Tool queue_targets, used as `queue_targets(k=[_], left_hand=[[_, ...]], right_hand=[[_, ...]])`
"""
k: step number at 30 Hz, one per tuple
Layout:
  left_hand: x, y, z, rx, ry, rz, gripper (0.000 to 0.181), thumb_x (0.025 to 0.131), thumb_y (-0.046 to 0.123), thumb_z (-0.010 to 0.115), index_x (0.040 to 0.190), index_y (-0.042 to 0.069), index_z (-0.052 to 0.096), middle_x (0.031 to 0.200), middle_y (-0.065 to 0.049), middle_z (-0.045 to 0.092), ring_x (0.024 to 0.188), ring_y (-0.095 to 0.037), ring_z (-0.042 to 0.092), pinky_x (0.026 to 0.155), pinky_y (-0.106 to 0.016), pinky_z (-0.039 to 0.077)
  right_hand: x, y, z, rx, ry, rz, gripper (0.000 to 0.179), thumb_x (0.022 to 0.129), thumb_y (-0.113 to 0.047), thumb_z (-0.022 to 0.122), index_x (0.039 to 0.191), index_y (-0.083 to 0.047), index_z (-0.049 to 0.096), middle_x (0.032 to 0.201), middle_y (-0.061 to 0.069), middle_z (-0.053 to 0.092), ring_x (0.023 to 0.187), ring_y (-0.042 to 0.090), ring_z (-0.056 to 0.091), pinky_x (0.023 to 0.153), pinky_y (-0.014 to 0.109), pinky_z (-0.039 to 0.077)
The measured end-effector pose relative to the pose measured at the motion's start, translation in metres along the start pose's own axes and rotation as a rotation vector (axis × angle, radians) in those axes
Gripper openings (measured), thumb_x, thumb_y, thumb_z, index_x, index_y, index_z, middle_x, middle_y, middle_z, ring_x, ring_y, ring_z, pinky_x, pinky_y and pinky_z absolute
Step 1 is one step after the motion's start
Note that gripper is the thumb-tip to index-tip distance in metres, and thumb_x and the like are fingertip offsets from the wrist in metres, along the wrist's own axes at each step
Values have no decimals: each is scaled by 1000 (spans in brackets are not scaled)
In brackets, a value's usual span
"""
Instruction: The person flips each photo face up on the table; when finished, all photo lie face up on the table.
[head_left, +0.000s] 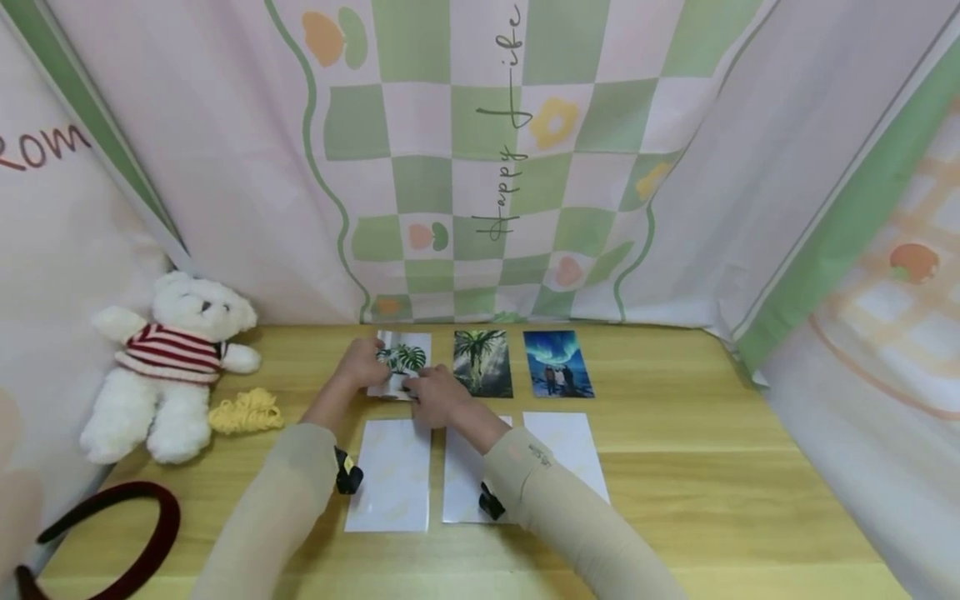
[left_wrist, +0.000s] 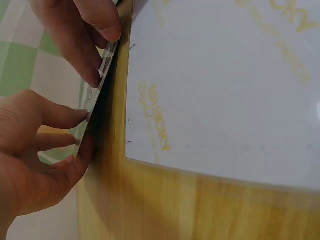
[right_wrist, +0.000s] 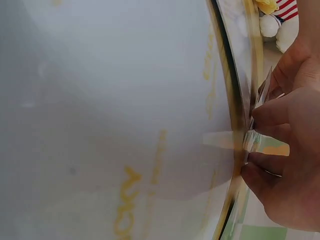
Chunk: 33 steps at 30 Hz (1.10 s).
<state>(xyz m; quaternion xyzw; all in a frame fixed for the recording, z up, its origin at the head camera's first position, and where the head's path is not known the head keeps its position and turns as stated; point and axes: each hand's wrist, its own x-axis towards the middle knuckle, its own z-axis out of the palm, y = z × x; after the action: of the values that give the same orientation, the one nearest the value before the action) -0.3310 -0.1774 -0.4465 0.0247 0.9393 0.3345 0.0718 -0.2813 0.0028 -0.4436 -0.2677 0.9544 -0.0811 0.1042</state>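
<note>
White paper sheets (head_left: 390, 475), faintly lettered in yellow, form a near row of three on a wood-grain desk (head_left: 690, 500). Beyond, a person's right hand (head_left: 441, 397) pinches the lower right of a monstera photo print (head_left: 403, 358), its left edge gripped by the left hand (head_left: 365, 362), at the far row's left end, beside a hanging-plant print (head_left: 483, 367) and an aurora print (head_left: 555, 364). Uneven pulling could crease the monstera; a low-hanging sleeve (head_left: 525, 475) could knock the sheets askew.

Shows green leaves on white on the plant photo (head_left: 406, 358) between the fingers (left_wrist: 62, 116), blue-green on the aurora photo (head_left: 558, 354) rightward, yellow lettering on the white sheet (left_wrist: 225, 110) nearby.
</note>
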Motion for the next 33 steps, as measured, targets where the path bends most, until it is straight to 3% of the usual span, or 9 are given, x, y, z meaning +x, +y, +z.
queue_targets(k=[3,9,20,27,33], left_hand=[[-1,1,1,64,-19,-2,76,77,5,64,149,-11,45,147,-41,45,132,-50,52,115,-59,48],[-7,10,1,146,-54,-46,76,84,9,63,154,-8,39,152,-40,34,134,-51,50,116,-60,47],[-9,14,3,272,-55,-39,61,89,15,63,143,-11,50,150,-41,37,138,-55,43,114,-60,48],[-10,17,4,304,-76,-67,56,92,16,62,140,-11,52,156,-41,31,145,-57,36,118,-61,45],[-11,20,4,335,-75,-64,55,91,16,63,138,-10,54,151,-40,37,143,-56,37,114,-61,48]], right_hand=[[1,-1,1,-11,-11,1,45,107,-21,50,151,-20,55,155,10,56,147,29,47,126,42,39],[1,-2,-1,-36,-28,1,43,109,-25,48,151,-21,55,156,10,54,147,27,46,127,42,37],[4,-1,0,-67,-15,-14,41,108,-24,47,148,-21,59,150,7,61,143,25,49,127,40,35],[5,-1,1,-65,0,-28,40,108,-23,47,146,-22,62,145,4,65,141,25,51,125,40,35],[5,-1,-2,-35,0,-29,41,107,-22,47,145,-20,62,146,3,65,144,25,49,125,41,35]])
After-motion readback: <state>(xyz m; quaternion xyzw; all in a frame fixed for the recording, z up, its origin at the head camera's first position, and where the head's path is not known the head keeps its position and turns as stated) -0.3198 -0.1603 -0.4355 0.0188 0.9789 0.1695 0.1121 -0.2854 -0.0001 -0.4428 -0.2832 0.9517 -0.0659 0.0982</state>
